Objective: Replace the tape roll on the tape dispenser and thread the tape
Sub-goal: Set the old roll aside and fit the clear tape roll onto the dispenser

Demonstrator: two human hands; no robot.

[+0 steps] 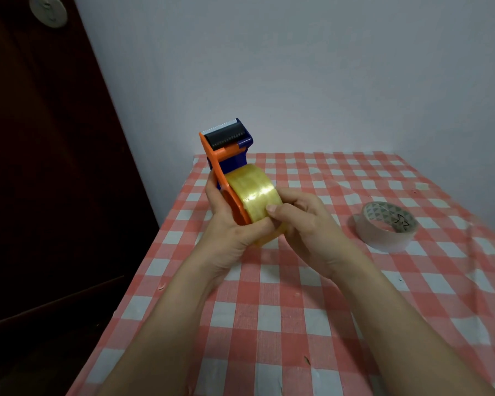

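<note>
Yellow tape roll (252,192) already on orange tape dispenser (226,158), held up over bench (297,324). Left hand (226,224) gripped dispenser; right hand (300,221) pinched roll. Maybe hunting the end. Threading not done.

The tape dispenser (226,155) is of smooth orange and blue plastic with a toothed metal blade (220,127), its yellowish tape roll (253,192) looks glossy, and the checked cloth (297,310) on the table looks matt and woven.
</note>
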